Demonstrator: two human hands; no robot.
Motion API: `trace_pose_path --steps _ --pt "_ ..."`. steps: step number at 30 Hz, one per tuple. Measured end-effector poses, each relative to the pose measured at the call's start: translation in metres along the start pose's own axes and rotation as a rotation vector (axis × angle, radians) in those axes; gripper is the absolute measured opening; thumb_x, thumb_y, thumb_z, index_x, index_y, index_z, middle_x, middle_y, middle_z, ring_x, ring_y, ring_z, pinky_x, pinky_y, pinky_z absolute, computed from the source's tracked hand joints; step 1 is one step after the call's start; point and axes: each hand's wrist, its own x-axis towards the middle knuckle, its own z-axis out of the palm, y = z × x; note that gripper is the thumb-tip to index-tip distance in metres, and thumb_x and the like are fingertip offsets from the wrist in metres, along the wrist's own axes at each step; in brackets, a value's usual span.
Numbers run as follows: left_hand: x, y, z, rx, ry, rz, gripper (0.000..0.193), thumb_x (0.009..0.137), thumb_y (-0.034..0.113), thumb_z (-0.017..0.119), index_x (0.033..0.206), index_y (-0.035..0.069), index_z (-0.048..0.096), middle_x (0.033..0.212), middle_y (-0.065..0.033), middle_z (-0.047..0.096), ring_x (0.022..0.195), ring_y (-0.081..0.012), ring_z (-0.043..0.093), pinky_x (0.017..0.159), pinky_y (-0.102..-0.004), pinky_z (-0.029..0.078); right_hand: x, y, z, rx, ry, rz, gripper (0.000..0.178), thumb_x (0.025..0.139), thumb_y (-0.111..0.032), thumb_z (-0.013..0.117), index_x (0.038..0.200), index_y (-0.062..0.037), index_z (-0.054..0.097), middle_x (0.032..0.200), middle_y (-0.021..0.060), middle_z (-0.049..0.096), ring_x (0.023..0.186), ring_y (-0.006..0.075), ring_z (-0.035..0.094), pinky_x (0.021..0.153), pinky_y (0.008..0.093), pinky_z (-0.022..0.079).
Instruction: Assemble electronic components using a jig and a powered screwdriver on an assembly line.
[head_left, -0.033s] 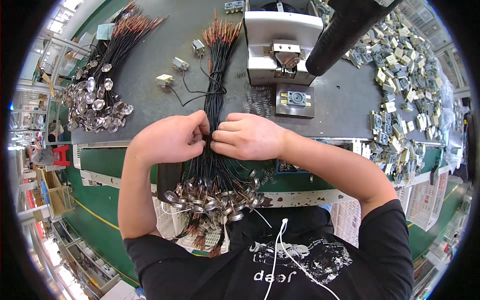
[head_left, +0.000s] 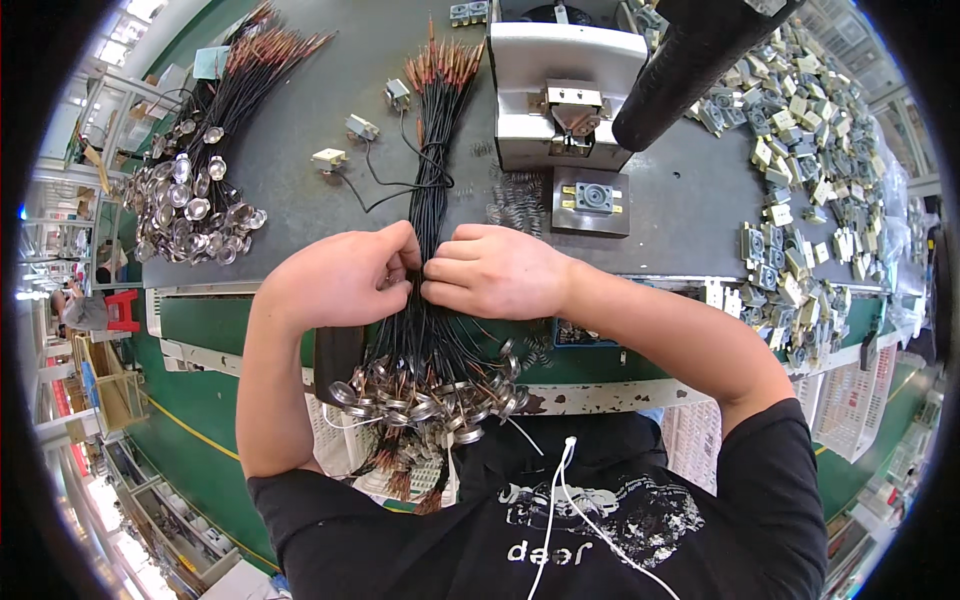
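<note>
A thick bundle of black wires [head_left: 428, 205] runs from the bench toward me, with copper-coloured tips at the far end. Shiny round metal caps [head_left: 425, 400] hang from its near end, past the bench edge. My left hand [head_left: 345, 275] is closed at the left side of the bundle, thumb and fingers curled against it. From the right, my right hand [head_left: 500, 272] presses its bent fingers on the same wires. Just what the fingertips pinch is hidden. Beyond my hands a wire is looped around the bundle, near small blocks on leads [head_left: 362, 128].
Another capped wire bundle [head_left: 215, 150] lies on the left. A metal press fixture [head_left: 570, 95] with a black handle [head_left: 690, 70] stands ahead, a switch block [head_left: 592, 198] before it. Loose springs [head_left: 517, 200] lie beside it. Many small blocks [head_left: 790, 180] are heaped right.
</note>
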Motion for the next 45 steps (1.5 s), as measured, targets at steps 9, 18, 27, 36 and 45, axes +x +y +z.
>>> trace_pose_path --steps 9,18,27,36,45 --pt "-0.008 -0.01 0.002 -0.017 0.076 0.055 0.024 0.085 0.007 0.067 0.106 0.0 0.059 0.078 -0.0118 0.065 0.068 -0.023 0.064 0.064 -0.0361 0.051 0.002 0.008 -0.026 0.177 -0.081 0.112 0.022 0.082 -0.015 0.066 0.103 -0.0116 0.064 0.113 0.007 0.066 0.088 0.0267 0.068 0.07 0.039 0.057" --pt "-0.011 0.006 0.02 0.179 -0.006 0.309 0.028 0.085 0.013 0.062 0.111 0.014 0.074 0.083 -0.0124 0.062 0.079 -0.0313 0.065 0.074 -0.0425 0.053 -0.016 -0.015 -0.032 0.468 0.206 0.365 0.032 0.069 0.007 0.07 0.097 -0.0083 0.069 0.108 0.0103 0.068 0.091 0.0316 0.071 0.074 0.0394 0.059" --pt "-0.016 0.008 0.006 0.087 -0.057 0.259 0.019 0.085 0.014 0.062 0.102 0.012 0.071 0.087 -0.0116 0.062 0.083 -0.0314 0.065 0.076 -0.043 0.052 -0.001 -0.025 -0.034 0.666 0.537 0.651 0.024 0.084 0.017 0.061 0.096 -0.0033 0.065 0.11 0.0133 0.066 0.098 0.0254 0.069 0.082 0.0355 0.057" --pt "-0.016 0.013 0.008 0.135 -0.047 0.266 0.018 0.088 0.016 0.06 0.098 0.013 0.076 0.088 -0.0106 0.063 0.091 -0.0306 0.067 0.082 -0.043 0.053 -0.002 -0.067 -0.07 1.832 0.946 1.147 0.068 0.092 0.014 0.06 0.148 -0.0119 0.034 0.107 0.006 0.053 0.095 0.0177 0.06 0.078 0.0337 0.058" --pt "0.006 0.02 0.02 0.077 0.16 0.356 0.014 0.089 0.012 0.067 0.101 0.006 0.069 0.087 -0.0124 0.061 0.084 -0.0304 0.065 0.076 -0.0407 0.052 -0.031 -0.053 -0.099 1.604 0.168 1.445 0.071 0.105 -0.004 0.055 0.165 -0.0066 0.018 0.127 0.0195 0.063 0.072 0.0121 0.062 0.062 0.0256 0.055"
